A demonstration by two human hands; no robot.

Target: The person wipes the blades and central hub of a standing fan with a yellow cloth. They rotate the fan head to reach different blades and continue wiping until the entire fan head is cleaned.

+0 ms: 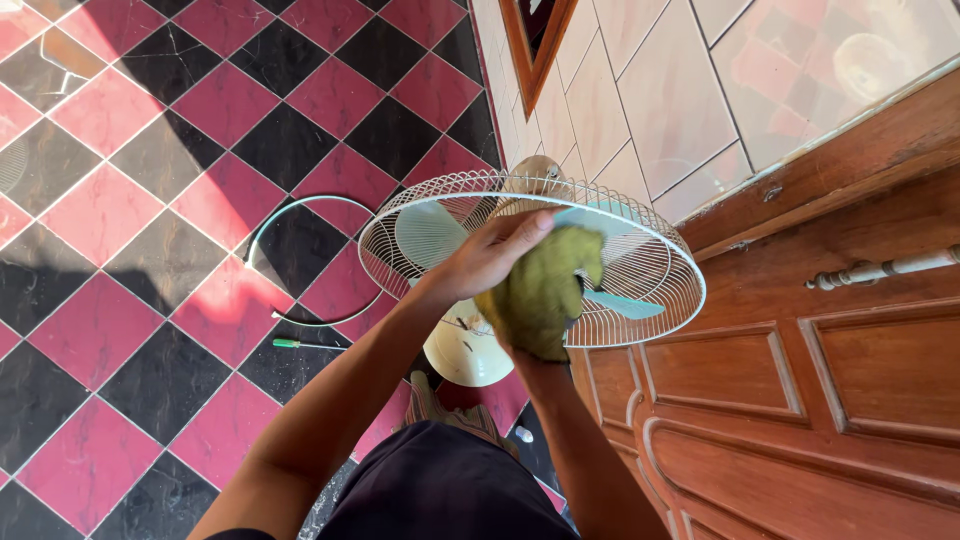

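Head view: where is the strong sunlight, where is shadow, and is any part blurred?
Head view: hard sunlight falls on the checkered floor at left, with a dark shadow band crossing it; the fan guard is evenly lit; the left hand and the right hand under the green cloth look slightly soft; the glass at top right shows pale reflections.

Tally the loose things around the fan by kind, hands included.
Hands: 2, left and right, hidden under the cloth
Green cloth: 1
Fan with rear guard: 1
Guard ring on floor: 1
Green-handled screwdriver: 1
Total: 6
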